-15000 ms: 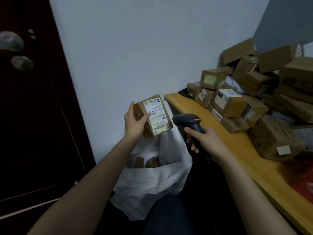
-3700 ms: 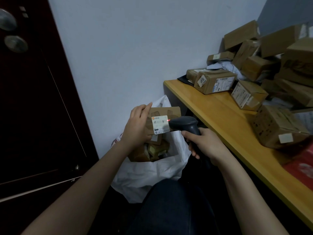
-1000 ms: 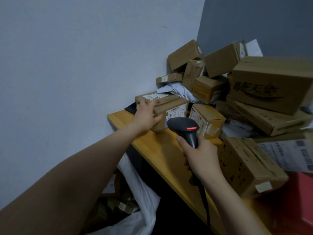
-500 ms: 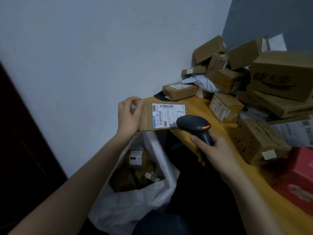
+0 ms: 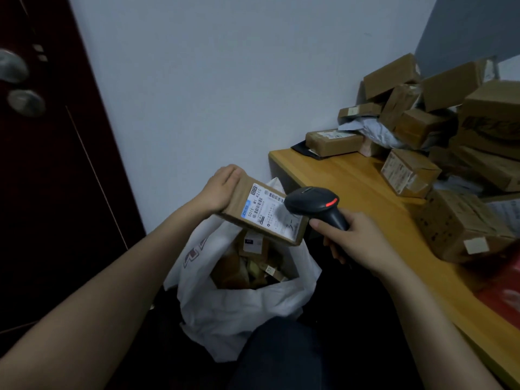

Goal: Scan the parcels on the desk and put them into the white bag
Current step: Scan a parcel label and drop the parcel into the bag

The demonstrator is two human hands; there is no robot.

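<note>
Your left hand [image 5: 222, 187] grips one end of a brown parcel [image 5: 237, 199], fingers curled over its far edge. It holds the parcel tilted, white label [image 5: 267, 212] facing up, right above the open mouth of the white bag [image 5: 242, 308]. Your right hand [image 5: 358, 242] is wrapped around the handle of the black scanner [image 5: 312, 202], whose head sits over the label's right side and hides part of it. The bag already holds several small boxes [image 5: 253, 257]. To your right, the wooden desk [image 5: 354, 190] carries a jumbled heap of cartons [image 5: 439, 130]. A dark door [image 5: 56, 178] stands to your left, beside the pale wall [image 5: 225, 80].
</note>
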